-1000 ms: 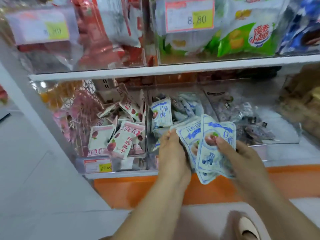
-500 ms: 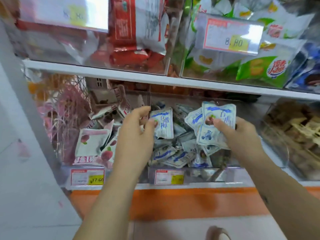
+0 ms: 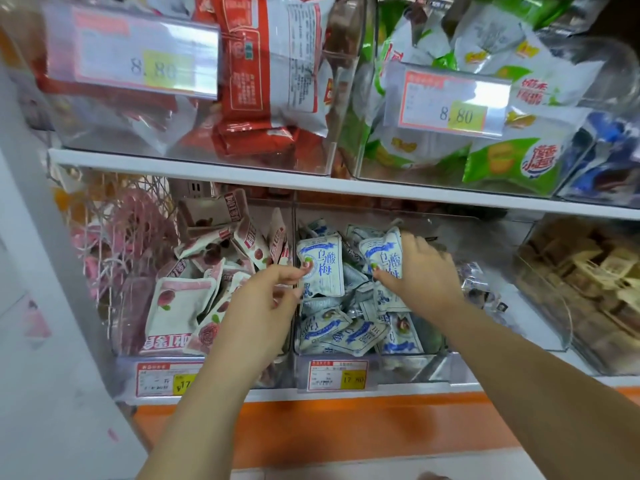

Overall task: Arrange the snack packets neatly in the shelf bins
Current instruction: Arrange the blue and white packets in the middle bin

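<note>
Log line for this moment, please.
step: standing blue packets up in middle bin | left hand: pinches left packet by edge | right hand: grips right packet, upright | loose packets: lying below

Bare to the lower edge: left forearm point(image 3: 207, 410) and right forearm point(image 3: 540, 368) — smooth, slender. Likewise bare, left hand point(image 3: 263, 306) and right hand point(image 3: 426, 275). Down at the bottom edge, a pale rounded sliver point(image 3: 431, 476) — too little to name.
</note>
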{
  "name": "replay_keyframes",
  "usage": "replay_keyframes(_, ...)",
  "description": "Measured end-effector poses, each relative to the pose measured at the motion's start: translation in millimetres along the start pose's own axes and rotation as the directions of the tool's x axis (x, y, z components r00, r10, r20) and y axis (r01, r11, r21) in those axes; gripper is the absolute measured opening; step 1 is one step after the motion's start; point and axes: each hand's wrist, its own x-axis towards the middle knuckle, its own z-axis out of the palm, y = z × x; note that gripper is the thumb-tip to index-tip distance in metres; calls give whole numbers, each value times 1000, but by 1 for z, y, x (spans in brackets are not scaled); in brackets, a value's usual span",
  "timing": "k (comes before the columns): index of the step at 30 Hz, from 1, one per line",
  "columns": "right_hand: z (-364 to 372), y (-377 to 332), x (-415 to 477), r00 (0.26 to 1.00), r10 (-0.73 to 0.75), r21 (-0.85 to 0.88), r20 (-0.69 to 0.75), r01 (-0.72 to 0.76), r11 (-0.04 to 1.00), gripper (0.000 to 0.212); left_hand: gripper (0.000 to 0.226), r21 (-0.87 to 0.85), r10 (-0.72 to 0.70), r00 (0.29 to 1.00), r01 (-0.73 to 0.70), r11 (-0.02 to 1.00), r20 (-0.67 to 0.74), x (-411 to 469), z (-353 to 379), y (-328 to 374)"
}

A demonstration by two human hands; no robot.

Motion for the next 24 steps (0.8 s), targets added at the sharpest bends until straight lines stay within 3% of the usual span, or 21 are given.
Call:
replay_keyframes(3, 6, -1, 8, 998, -17, -49, 58, 20, 999, 74, 21, 13, -6, 1000, 6, 1000, 2, 0, 3, -1)
replay_keyframes(6, 4, -3, 23, 994, -15, -83, 105, 24, 996, 92, 23, 30, 0, 1000, 0, 1000, -1, -1, 9, -2)
replay_keyframes(9, 2, -9, 37, 996, -35, -83, 81, 42, 996, 102, 21, 49, 21, 1000, -21, 999, -5, -3, 12, -3)
replay_keyframes(14, 5, -7, 52, 962, -174, -102, 209, 198, 975, 80, 21, 42, 22, 1000, -22, 999, -12, 2, 13, -8)
replay_keyframes(17, 5, 1, 51, 928, -208, -108, 310, 252, 962, 89, 23, 29, 24, 999, -23, 999, -29, 7, 14, -8)
replay_keyframes(20, 2, -3, 48, 953, -227, -134, 201, 256, 957, 82, 23, 24, 21, 999, -20, 1000, -42, 11, 16, -6)
replay_keyframes(24, 4, -17, 55, 963, -269, -71, 25, 270, 960, 42, 23, 32, 33, 998, -31, 999, -59, 16, 21, -8)
